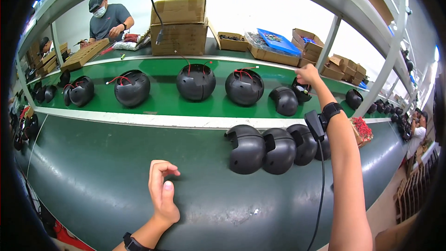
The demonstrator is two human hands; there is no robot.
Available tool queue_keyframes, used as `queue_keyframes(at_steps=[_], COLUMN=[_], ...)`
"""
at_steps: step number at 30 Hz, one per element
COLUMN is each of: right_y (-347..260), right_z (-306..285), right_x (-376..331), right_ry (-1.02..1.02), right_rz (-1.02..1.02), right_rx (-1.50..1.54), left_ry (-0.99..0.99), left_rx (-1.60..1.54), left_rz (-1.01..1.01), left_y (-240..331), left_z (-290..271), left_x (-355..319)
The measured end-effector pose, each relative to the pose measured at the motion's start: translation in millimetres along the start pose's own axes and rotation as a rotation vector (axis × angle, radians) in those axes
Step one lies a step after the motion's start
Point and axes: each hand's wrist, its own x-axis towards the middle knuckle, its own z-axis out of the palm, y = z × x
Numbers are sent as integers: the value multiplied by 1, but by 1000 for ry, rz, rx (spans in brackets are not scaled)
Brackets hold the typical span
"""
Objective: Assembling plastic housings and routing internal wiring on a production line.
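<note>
My right hand [307, 75] reaches across to the green belt, its fingers curled closed at the top of a black shell piece [303, 95] whose inside shows. What the fingertips grip is hidden. Just left of that piece lies another black half shell [285, 101]. Over the dark green worktop my left hand [163, 193] hovers with nothing in it, thumb apart from its loosely bent fingers. To its right, several rounded black plastic shells [246, 149] stand in a row, partly behind my right forearm. On the belt, a black globe housing [244, 88] has red wires coming out of its top.
More wired globes [132, 88] line the green belt [162, 104]. Beyond are cardboard boxes [179, 28] and a blue tray [278, 42]. A box of red wires [361, 131] sits right of my forearm. A black cable [320, 195] hangs from my right wrist. A co-worker [109, 21] works opposite.
</note>
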Motion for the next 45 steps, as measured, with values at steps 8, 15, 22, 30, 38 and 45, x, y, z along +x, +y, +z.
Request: queue_keyframes(at_steps=[8, 15, 22, 30, 38, 45], right_y=[62, 60, 70, 60, -95, -157], right_z=[30, 26, 11, -66, -82, -18], right_x=[17, 25, 8, -52, -252, -363], right_ry=[75, -396, -41, -116, -567, -1168], right_rz=[73, 259, 262, 258, 200, 315], right_rx=[-692, -558, -404, 937, 973, 766], left_ry=[-111, -182, -200, -196, -267, -358], left_rx=[77, 109, 132, 167, 267, 71], left_rz=[19, 31, 42, 71, 342, 692], left_y=[0, 7, 6, 9, 29, 55], left_z=[-4, -8, -14, -10, -21, -14], left_x=[0, 1, 1, 3, 12, -2])
